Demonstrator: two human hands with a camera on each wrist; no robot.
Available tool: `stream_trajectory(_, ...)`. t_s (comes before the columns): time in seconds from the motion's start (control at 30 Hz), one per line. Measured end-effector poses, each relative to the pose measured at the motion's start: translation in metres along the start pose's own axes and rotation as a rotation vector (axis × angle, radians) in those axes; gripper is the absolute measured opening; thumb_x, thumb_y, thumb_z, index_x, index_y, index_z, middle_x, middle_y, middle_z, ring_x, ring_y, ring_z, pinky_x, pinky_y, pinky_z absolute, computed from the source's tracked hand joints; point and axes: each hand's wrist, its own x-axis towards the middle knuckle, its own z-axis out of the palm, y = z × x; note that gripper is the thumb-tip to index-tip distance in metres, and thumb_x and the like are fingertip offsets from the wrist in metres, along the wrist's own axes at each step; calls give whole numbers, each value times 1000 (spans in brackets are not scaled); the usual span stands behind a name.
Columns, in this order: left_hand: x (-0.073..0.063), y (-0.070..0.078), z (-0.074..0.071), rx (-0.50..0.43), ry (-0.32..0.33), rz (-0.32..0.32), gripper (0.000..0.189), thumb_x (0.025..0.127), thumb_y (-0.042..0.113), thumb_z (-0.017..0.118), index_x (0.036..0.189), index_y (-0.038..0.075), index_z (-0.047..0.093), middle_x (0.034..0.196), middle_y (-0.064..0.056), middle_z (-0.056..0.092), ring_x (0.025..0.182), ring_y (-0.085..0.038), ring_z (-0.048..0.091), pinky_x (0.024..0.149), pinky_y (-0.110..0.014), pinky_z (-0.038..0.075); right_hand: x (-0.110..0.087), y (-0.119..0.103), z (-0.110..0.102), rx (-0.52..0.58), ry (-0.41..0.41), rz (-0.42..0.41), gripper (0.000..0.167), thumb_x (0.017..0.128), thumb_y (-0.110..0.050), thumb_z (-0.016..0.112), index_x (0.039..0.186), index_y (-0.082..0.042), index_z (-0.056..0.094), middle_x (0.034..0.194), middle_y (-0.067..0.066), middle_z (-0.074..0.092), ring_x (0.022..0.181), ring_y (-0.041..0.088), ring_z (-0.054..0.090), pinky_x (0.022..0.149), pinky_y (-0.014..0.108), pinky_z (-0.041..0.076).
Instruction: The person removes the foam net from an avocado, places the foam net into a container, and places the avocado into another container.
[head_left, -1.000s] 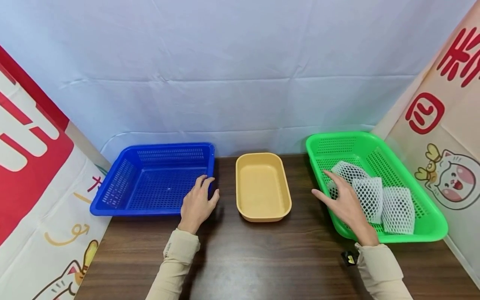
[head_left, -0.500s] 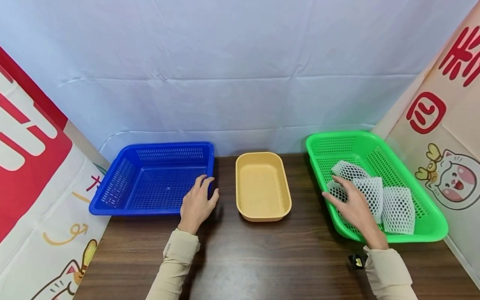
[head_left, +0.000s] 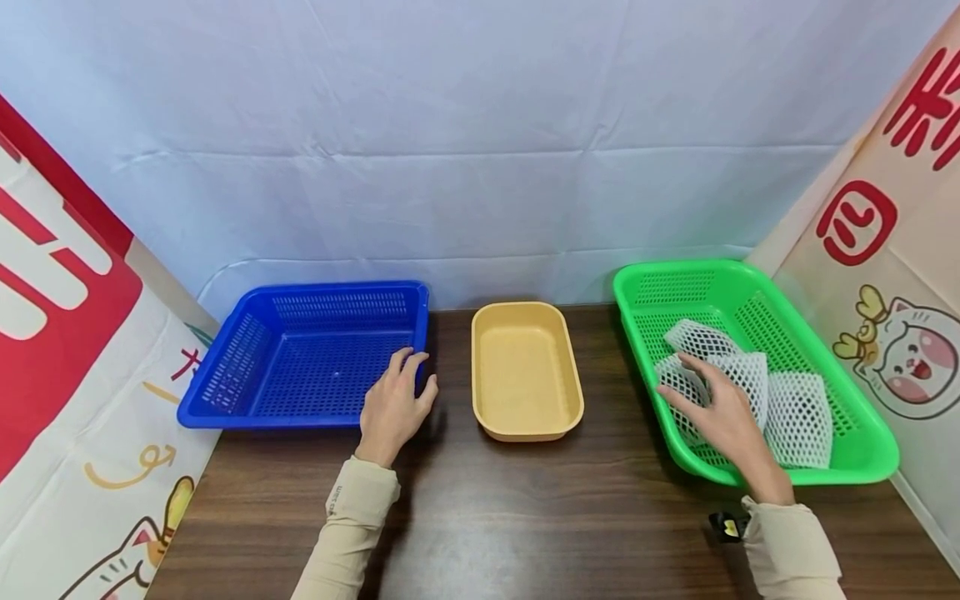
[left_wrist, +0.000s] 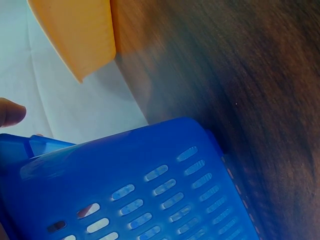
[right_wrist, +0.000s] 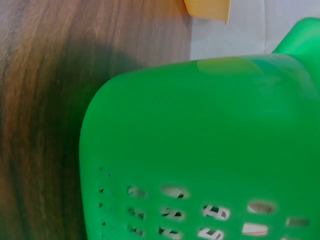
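Note white mesh sleeves [head_left: 799, 421] inside green basket [head_left: 873, 454]. Observe right hand [head_left: 726, 417] over sleeves, with fingers [head_left: 698, 365] spread, shifted right since one second earlier, exposing more of leftmost sleeve [head_left: 672, 373]. Find left hand [head_left: 392, 412] unchanged at right rim of blue basket [head_left: 292, 422], fingers loosely bent, thumb [head_left: 429, 393] apart. Locate yellow tray [head_left: 525, 371] between baskets on desk [head_left: 487, 525].

Blue rectangular plastic basket [head_left: 322, 367]: deep blue, slotted sides, grid-like bottom. Green rectangular plastic basket [head_left: 862, 458]: bright, also slotted. White tapered net sleeves [head_left: 798, 421]: diamond mesh. Yellow rounded-rectangle tray [head_left: 525, 367]: plain. Dark-brown wood-grain table [head_left: 487, 517]: streaked.
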Motion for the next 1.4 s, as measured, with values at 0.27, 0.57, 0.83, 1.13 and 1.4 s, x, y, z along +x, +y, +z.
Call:
stream_trajectory(0.27,-1,0,1,0,-6,-10,40,95,34,62,130,16,63,139,-12,57,89,-33,70,68,-47,58,-1,9,-7,11,-27,3,71,94,-37,67,150,-3,39,143,32,47,129,55,41,95,71,35)
stream_trajectory(0.57,-3,0,2,8,15,-9,38,94,33,64,129,16,64,137,-12,58,85,-33,71,63,-45,58,1,16,-6,-84,-84,-12,77,91,-31,71,150,2,34,146,39,35,132,60,32,98,75,29)
stream_trajectory(0.83,-3,2,4,10,12,-12,38,94,33,64,129,17,64,137,-12,58,84,-32,71,61,-44,57,3,18,-1,-153,-157,-25,85,82,-7,75,149,11,27,142,42,32,128,60,32,100,73,30)
stream_trajectory(1.13,0,1,3,11,17,-21,39,94,34,63,129,17,64,138,-10,58,84,-32,70,63,-46,57,4,18,3,-215,-262,1,92,79,6,75,152,10,19,143,46,25,128,62,28,99,73,33)
stream_trajectory(1.4,0,0,0,25,14,-23,39,95,37,60,129,17,64,138,-10,58,83,-31,70,59,-44,56,6,19,6,-231,-280,27,86,86,-3,70,154,7,16,148,45,22,130,63,28,102,73,31)
